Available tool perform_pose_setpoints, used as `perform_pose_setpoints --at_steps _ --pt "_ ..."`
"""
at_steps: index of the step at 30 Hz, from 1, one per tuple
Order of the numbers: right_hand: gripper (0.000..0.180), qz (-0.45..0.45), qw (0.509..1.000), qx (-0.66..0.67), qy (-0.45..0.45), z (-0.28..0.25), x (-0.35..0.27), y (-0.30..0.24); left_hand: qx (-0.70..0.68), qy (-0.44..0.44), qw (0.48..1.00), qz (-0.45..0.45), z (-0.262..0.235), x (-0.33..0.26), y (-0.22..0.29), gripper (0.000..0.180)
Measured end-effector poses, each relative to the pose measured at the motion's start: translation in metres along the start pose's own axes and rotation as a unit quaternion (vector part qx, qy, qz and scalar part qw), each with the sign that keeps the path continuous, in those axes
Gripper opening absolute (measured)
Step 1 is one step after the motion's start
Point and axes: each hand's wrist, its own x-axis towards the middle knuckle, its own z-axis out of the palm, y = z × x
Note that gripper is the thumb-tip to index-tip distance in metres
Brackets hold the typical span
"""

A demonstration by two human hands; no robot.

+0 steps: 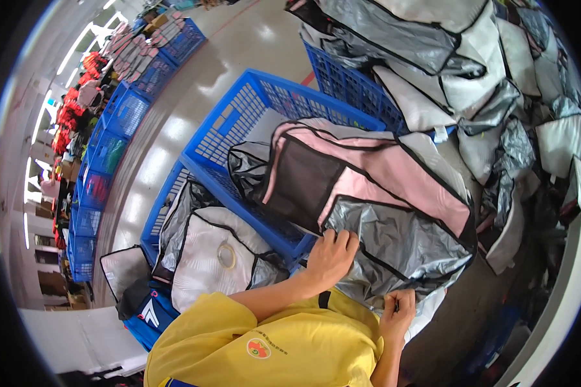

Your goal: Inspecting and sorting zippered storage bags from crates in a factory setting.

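A pink, black and silver bag (pixel 368 187) lies across the edge of a blue plastic crate (pixel 239 116), silver lining turned toward me. My left hand (pixel 329 255) grips the near silver edge of the bag with fingers curled over it. My right hand (pixel 397 313) pinches the lower silver hem close to my yellow shirt (pixel 265 342).
A heap of silver and white bags (pixel 471 71) fills the right side over another blue crate (pixel 348 80). A white and silver bag with a tape roll (pixel 226 256) sits in a lower crate at left. Rows of blue crates (pixel 119 122) line the shiny floor (pixel 239 39).
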Motion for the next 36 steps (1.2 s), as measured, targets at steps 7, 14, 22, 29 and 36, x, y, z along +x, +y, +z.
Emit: perform_pose_setpoints --at_steps 7,14,22,29,36 --pt "0.009 0.011 1.000 0.006 0.013 0.001 -0.009 0.005 -0.009 0.014 1.000 -0.011 0.007 -0.007 0.005 0.031" --pt "0.014 0.010 1.000 -0.003 -0.006 0.004 -0.011 0.014 -0.019 0.038 0.999 -0.018 0.010 -0.011 0.003 0.036" --pt "0.016 -0.009 1.000 -0.018 -0.001 0.007 -0.013 0.023 -0.026 0.041 0.999 -0.024 0.010 -0.013 0.001 0.040" --pt "0.016 -0.004 1.000 -0.016 0.002 0.007 -0.015 0.025 -0.023 0.032 0.999 -0.018 0.011 -0.014 0.002 0.040" --pt "0.014 -0.001 1.000 -0.003 0.014 0.009 -0.013 0.021 -0.012 0.035 0.999 -0.006 0.010 -0.012 0.002 0.037"
